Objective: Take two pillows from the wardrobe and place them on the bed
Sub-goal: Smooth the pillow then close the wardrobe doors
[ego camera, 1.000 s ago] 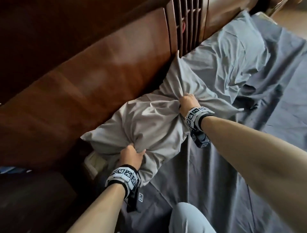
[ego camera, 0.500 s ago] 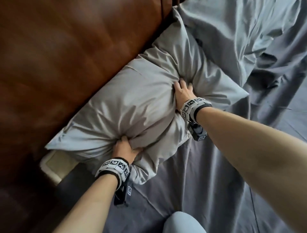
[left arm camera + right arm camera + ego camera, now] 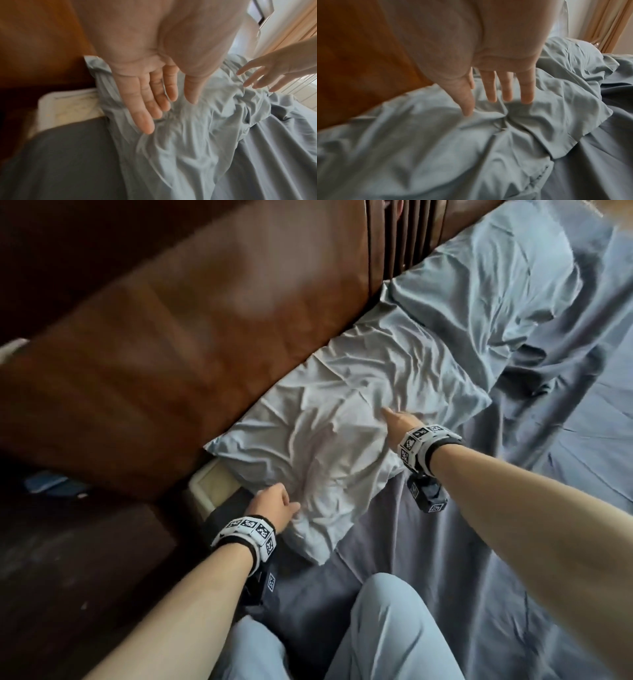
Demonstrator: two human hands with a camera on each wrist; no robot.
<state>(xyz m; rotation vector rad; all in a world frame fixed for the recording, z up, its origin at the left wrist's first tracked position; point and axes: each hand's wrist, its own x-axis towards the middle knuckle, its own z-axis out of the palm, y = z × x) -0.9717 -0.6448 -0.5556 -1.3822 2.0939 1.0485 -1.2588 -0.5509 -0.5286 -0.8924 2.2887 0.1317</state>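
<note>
A pale grey-blue pillow (image 3: 342, 440) lies crumpled on the dark grey bed sheet (image 3: 428, 577), its far side against the brown wooden headboard (image 3: 171, 364). A second pillow (image 3: 496, 289) of the same colour lies further right along the headboard. My left hand (image 3: 274, 505) hovers at the near pillow's (image 3: 188, 142) left edge, fingers (image 3: 145, 112) straight and holding nothing. My right hand (image 3: 399, 422) is over the pillow's (image 3: 436, 148) right half, fingers (image 3: 491, 86) spread and straight, tips at the cloth.
The bare cream mattress corner (image 3: 214, 486) shows beside the pillow's left end. My knees in light blue trousers (image 3: 376, 628) rest on the sheet in front. A dark floor strip (image 3: 68, 559) lies left of the bed. A beige curtain (image 3: 607, 24) hangs past the far pillow.
Both hands gripped bunches of the near pillow before; now they have let go and spread open above it. The pillow has settled flat against the headboard.
</note>
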